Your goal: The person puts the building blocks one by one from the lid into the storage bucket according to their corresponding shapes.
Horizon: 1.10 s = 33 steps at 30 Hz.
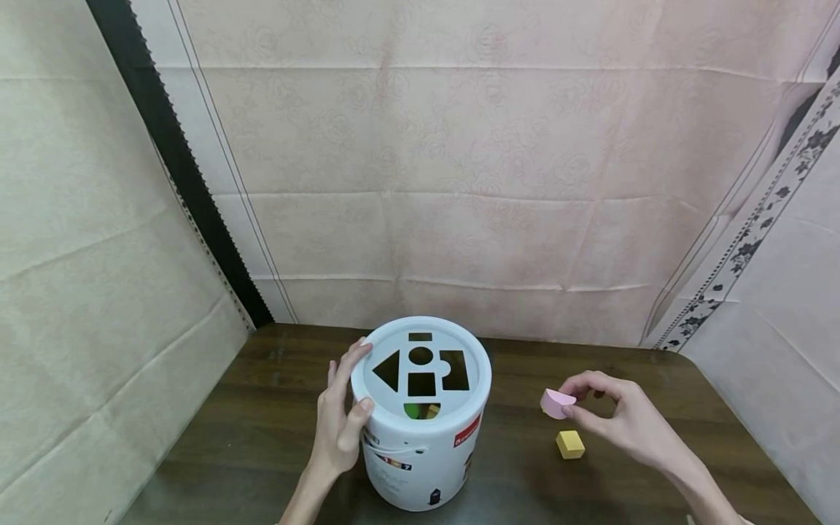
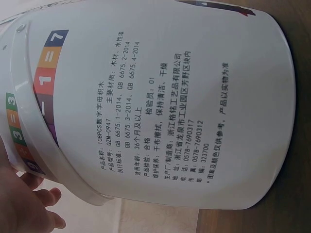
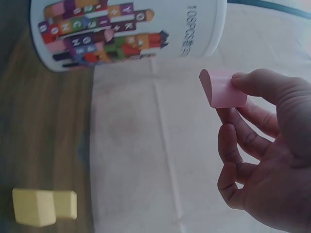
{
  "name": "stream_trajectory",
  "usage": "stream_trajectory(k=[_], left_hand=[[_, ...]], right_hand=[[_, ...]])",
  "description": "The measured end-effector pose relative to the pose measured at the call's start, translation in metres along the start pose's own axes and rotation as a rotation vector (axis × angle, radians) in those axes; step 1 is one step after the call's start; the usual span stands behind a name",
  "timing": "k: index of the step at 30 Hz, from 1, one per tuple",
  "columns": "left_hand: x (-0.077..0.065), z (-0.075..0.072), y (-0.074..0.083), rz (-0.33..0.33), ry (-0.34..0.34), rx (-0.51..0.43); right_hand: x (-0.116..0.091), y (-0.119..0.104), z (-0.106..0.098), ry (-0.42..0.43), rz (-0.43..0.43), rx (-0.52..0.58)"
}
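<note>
My left hand (image 1: 343, 423) holds the white shape-sorter bucket (image 1: 420, 467) at its left side, its fingers on the lid's rim and the thumb at the near edge. The pale lid (image 1: 394, 410) has several cut-outs, among them a triangle, a circle and a square. Through the nearest opening a green piece (image 1: 411, 410) and a yellowish one show inside. To the right of the bucket, my right hand (image 1: 620, 415) pinches a pink half-round block (image 3: 226, 88) between thumb and fingers, raised above the table. Below that hand a yellow block (image 1: 570, 445) lies on the table.
In the right wrist view a smaller yellow block (image 3: 65, 204) sits beside the larger one. The dark wooden table (image 1: 262, 452) ends at a pale cloth backdrop (image 1: 499, 182), with more cloth hanging on both sides.
</note>
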<state>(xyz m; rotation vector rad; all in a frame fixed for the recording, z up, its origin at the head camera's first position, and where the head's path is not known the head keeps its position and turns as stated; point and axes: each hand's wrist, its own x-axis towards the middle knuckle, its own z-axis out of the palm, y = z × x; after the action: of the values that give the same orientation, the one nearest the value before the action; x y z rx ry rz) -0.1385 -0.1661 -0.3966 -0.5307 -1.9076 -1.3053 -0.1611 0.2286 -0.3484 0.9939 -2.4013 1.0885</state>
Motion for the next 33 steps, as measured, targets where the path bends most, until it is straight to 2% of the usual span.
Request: stream_trajectory(k=[5,15,23,33], left_hand=[[0.0,0.0,0.0,0.001,-0.001,0.0],[0.001,0.0,0.0,0.002,0.002,0.003],[0.0,0.0,-0.001,0.002,0.002,0.0],[0.001,0.0,0.0,0.004,-0.002,-0.001]], right_hand=[[0.009,-0.01,0.002,-0.023,0.001,0.045],[0.03,-0.028,0.01,-0.024,-0.127,0.16],[0.049,-0.045,0.014,-0.056,-0.145,0.165],[0.07,-0.063,0.027,-0.092,-0.217,0.222]])
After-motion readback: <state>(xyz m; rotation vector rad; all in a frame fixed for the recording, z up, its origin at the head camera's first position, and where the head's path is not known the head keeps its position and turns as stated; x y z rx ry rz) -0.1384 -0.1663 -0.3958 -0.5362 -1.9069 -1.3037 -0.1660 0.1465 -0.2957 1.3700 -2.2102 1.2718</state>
